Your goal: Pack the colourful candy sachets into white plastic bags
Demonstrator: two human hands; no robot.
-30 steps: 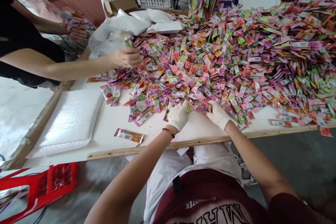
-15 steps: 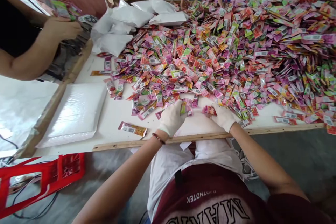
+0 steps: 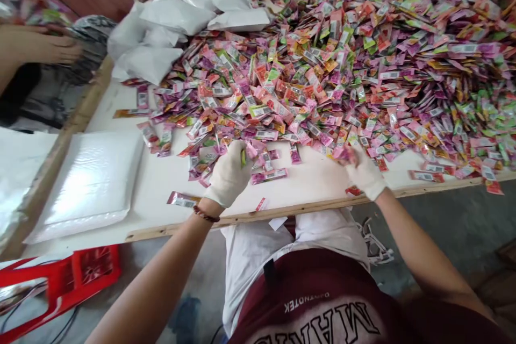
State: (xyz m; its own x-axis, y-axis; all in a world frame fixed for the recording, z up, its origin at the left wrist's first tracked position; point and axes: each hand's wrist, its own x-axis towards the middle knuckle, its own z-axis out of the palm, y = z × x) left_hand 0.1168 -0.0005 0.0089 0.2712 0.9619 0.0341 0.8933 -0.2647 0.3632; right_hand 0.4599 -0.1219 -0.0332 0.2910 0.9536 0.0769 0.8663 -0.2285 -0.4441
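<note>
and here, near the front edge of the surface (image 3: 312,174), the left grip (image 3: 230,176) curls round a green packet (image 3: 243,158); just to its right a purple packet (image 3: 269,176) lies lengthwise, nearly parallel to that edge; the right grip (image 3: 365,172), farther off, meets a pink packet (image 3: 342,155), pinched or not, can't tell.

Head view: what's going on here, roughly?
The white-gloved left hand and right hand are at the near edge of a big heap of small colourful packets, spread over a white table. How firmly either grips is unclear. A flat white package lies to the left; a co-worker's hand shows, blurred, at the far left.
</note>
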